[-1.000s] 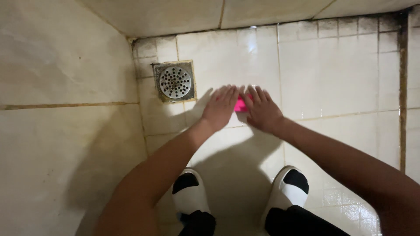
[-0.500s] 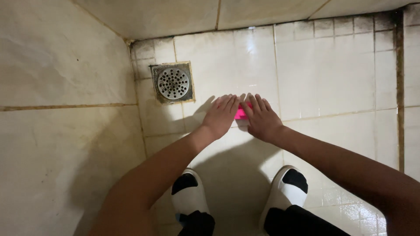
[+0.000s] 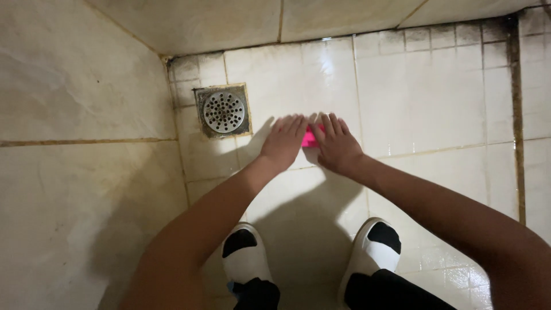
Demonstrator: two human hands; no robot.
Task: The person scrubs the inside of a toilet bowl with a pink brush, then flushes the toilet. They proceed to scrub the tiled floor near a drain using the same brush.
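My left hand (image 3: 284, 140) and my right hand (image 3: 336, 143) lie side by side, palms down, on the wet tiled floor (image 3: 425, 103). Both press on a small bright pink object (image 3: 310, 138), perhaps a sponge or brush, of which only a sliver shows between the hands. Fingers of both hands point away from me, towards the far wall.
A round metal drain cover (image 3: 224, 111) in a square frame sits just left of my hands, near the corner. Tiled walls stand at the left (image 3: 80, 172) and at the back. My feet in white slides (image 3: 247, 258) are below the hands. Dark grime lines the grout at upper right.
Both hands with the pink object have slid slightly back and forth over the same tile; they stay together on it. The view has shifted a little.
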